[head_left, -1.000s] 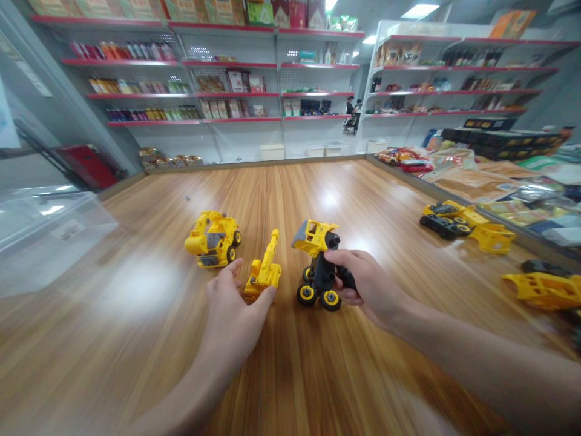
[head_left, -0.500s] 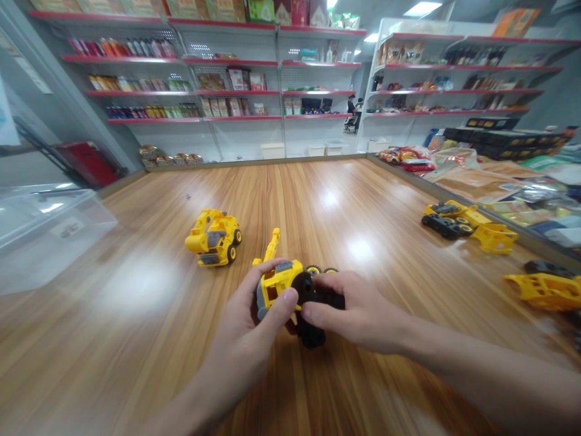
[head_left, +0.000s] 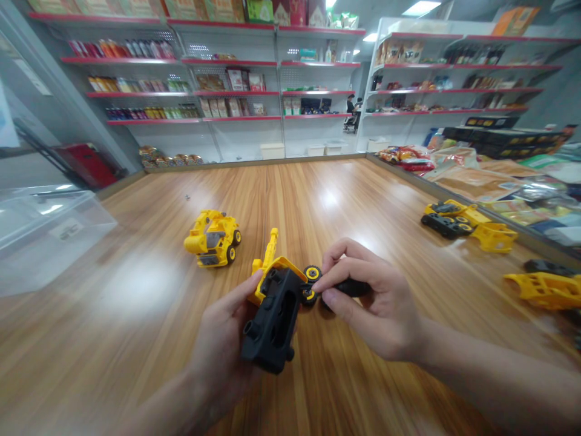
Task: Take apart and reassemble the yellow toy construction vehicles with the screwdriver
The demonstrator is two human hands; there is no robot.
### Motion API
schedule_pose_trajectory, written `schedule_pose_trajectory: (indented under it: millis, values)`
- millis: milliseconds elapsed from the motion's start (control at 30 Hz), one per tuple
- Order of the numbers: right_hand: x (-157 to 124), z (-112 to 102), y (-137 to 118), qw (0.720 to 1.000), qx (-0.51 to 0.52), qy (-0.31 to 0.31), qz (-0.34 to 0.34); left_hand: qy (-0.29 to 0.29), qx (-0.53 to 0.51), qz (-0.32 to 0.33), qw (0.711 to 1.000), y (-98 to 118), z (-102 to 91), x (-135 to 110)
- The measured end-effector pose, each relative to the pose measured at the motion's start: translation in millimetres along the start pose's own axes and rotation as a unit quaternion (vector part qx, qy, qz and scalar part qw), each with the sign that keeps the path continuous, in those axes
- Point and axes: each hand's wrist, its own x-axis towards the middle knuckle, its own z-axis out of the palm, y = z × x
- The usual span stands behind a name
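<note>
My left hand (head_left: 231,327) is closed around a toy truck body, its black chassis (head_left: 275,321) turned up towards me and its yellow shell (head_left: 284,264) on the far side. In my right hand (head_left: 376,303), thumb and fingers pinch a black-handled screwdriver (head_left: 354,287), its thin end pointing left towards the chassis. Whether the tip touches the chassis I cannot tell. Between the hands lie loose black wheels with yellow hubs (head_left: 312,274), partly covered by my right fingers. A yellow toy arm (head_left: 272,243) sticks up just beyond the shell; where it joins is hidden.
A yellow toy truck (head_left: 212,239) stands left on the wooden table (head_left: 136,339). More yellow toy vehicle parts (head_left: 497,237) lie at the right. A clear plastic bin (head_left: 54,236) sits at the left edge. Packaged goods and stocked shelves (head_left: 236,93) stand beyond; a person is far back.
My left hand has tipped the truck body so the black chassis faces me. My right hand has drawn back to the right from it, and the screwdriver now shows.
</note>
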Motion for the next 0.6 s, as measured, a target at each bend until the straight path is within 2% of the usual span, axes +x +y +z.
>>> schedule_pose_trajectory:
  millis: [167,400,600]
  values:
    - [0.0,0.3,-2.0,0.999,0.022,-0.032,-0.026,-0.019,0.007,-0.005,1.000,-3.0,-1.4,2.1]
    - [-0.4,4.1,0.3,0.997,0.016,-0.072,-0.035,0.024,-0.005,0.005,1.000,-3.7,6.7,-0.1]
    - [-1.2,8.2,5.5,0.995,-0.002,-0.095,-0.019,0.026,-0.001,0.019,0.999,-4.1,5.4,1.4]
